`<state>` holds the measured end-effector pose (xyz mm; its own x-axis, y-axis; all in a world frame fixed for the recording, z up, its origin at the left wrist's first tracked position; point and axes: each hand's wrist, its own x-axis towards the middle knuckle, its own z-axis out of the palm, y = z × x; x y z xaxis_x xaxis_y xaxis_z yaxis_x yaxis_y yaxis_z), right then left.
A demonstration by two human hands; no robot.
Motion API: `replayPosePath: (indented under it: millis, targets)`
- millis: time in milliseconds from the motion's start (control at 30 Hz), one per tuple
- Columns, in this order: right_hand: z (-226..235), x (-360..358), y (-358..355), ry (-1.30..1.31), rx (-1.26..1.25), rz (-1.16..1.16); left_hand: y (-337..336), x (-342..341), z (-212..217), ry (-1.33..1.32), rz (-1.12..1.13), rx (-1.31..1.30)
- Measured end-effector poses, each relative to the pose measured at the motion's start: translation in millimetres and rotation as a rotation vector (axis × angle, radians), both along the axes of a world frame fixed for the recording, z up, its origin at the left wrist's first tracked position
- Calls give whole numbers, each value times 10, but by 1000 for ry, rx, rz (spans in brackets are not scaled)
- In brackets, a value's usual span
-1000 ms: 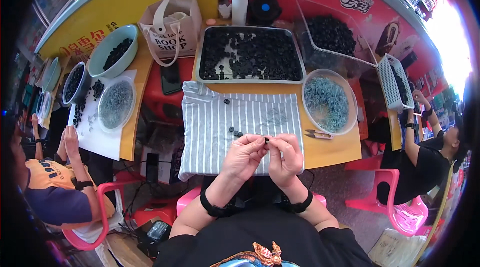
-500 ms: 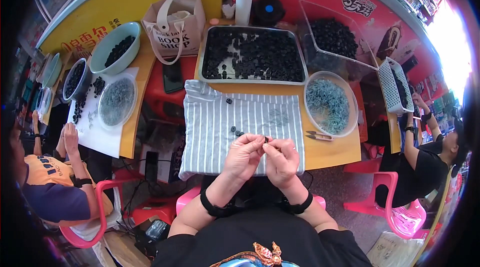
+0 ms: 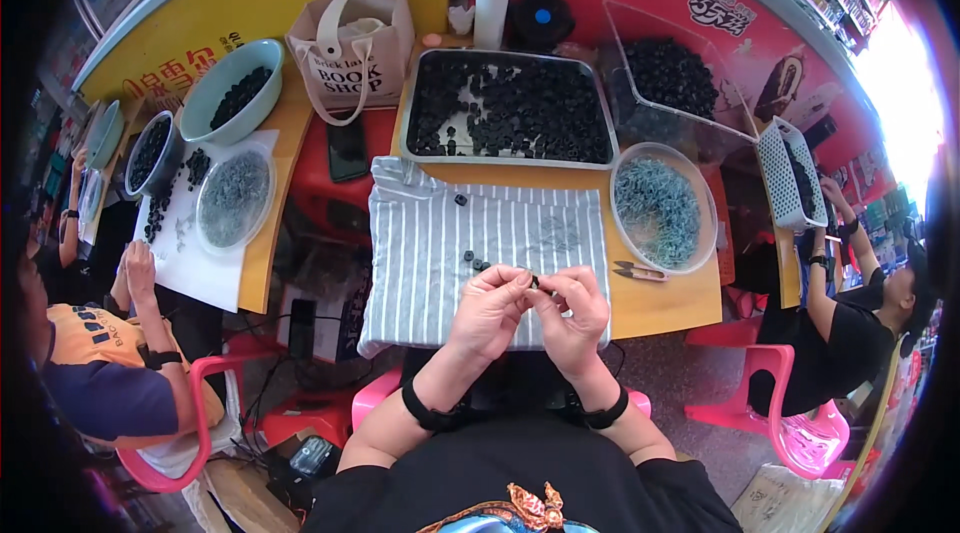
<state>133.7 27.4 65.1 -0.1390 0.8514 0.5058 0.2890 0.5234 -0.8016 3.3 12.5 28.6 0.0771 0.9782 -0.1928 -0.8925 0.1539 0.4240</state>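
Both hands meet over the near edge of a grey-and-white striped cloth (image 3: 430, 283). My left hand (image 3: 488, 311) pinches a small black piece (image 3: 534, 282) between thumb and fingertips. From the other side, my right hand (image 3: 570, 318) closes its fingertips on the same piece, which they mostly cover. A few black pieces (image 3: 478, 263) lie on the cloth just beyond my left hand, and a single black piece (image 3: 461, 200) sits farther up. Thin grey-green bits (image 3: 560, 231) are scattered on the cloth's right half.
A metal tray (image 3: 510, 162) of black pieces stands behind the cloth. On the right are a round tub (image 3: 708, 233) of grey-green bits, small snips (image 3: 640, 272) and a clear bin (image 3: 735, 123) of black pieces. A tote bag (image 3: 350, 53) and white bottle (image 3: 492, 3) stand behind. People sit either side.
My hands stay together on the small black piece, with a slight shift of the right hand's fingers to the right. Nothing on the cloth has visibly moved.
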Motion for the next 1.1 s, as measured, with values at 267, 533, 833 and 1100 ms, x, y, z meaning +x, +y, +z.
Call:
replayPosePath:
  millis: [267, 533, 833, 1100]
  targets:
    - [-27, 136, 62, 58, -97, 150, -22, 64, 180, 129, -38, 10]
    - [-181, 602, 137, 21, -375, 93, 5, -22, 173, 1702, 311, 469]
    - [-316, 680, 93, -481, -80, -119, -7, 259, 55, 1967, 246, 584]
    - [-353, 695, 87, -351, -56, -111, -124, 259, 9, 1878, 130, 832]
